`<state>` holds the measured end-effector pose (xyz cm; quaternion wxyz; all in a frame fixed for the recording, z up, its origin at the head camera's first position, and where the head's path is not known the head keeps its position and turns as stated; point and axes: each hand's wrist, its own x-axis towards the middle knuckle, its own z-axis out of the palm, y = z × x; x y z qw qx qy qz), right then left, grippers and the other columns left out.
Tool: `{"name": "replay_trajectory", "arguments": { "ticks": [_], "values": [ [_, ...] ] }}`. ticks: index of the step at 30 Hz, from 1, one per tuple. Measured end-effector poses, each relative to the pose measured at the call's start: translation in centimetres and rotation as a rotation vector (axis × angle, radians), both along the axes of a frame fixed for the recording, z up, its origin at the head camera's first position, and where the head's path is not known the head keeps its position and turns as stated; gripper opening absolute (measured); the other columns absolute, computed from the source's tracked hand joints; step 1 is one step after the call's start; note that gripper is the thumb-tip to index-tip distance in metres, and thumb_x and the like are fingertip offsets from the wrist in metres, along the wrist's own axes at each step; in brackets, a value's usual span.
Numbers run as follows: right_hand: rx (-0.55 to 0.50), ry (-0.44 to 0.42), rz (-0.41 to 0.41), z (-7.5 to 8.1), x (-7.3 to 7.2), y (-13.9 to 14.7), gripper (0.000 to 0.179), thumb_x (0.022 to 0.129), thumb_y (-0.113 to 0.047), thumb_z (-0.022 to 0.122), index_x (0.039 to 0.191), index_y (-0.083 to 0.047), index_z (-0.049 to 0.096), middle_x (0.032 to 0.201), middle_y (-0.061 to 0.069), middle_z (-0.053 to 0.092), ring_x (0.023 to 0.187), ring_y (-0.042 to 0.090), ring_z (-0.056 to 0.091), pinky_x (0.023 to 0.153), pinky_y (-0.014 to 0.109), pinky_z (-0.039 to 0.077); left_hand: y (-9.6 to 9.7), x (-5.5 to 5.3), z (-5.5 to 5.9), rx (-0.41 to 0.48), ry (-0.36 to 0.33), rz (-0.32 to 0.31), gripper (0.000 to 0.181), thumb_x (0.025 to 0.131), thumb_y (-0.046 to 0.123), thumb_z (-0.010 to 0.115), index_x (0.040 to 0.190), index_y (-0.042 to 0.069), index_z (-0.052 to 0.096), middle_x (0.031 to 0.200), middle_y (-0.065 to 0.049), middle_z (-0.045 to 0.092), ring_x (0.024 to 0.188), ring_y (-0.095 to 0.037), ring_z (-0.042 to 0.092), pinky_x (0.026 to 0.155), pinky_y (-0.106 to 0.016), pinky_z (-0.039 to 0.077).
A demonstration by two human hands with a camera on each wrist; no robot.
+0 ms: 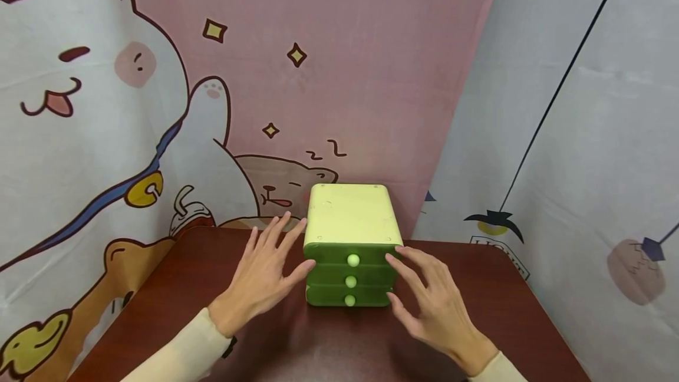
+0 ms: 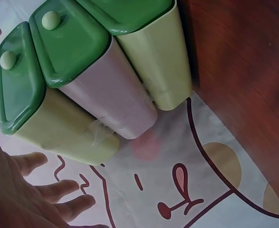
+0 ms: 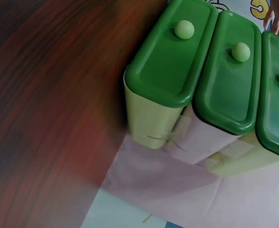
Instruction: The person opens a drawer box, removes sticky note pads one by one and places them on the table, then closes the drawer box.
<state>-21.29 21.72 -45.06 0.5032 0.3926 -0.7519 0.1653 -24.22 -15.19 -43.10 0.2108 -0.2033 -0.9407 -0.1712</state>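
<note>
A small three-drawer box stands on the table, with a pale yellow top and green drawer fronts, each bearing a round pale green knob. Its sides, seen in the left wrist view, are pale yellow and pinkish, with clear tape across them. My left hand is held at the box's left side, fingers spread and straight, thumb tip by the front left edge. On the other side, my right hand has relaxed, parted fingers that overlap the front right edge in the head view. Neither hand holds anything.
The dark reddish-brown wooden table reaches back to a hanging cloth printed with cartoon animals. The box stands toward the table's back edge, close to that cloth. A pale grey-white printed cloth hangs on the right.
</note>
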Motion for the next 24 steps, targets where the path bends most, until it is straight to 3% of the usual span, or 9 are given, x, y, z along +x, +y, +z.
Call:
{"name": "replay_trajectory", "arguments": {
  "ticks": [24],
  "values": [
    [0.088,-0.008,-0.018,-0.4,-0.4,-3.1,0.046,0.119,-0.033,0.06,0.154,-0.008,0.075,0.149,0.017,0.076,0.128,0.036,0.072,0.109,0.051,0.052,2.2,-0.7,0.9,0.027,0.001,-0.046,0.086,0.113,0.072,0.059,0.187,0.037,0.03,0.195,-0.012,0.03,0.181,-0.043,0.029,0.143,-0.08,0.023]
  ]
}}
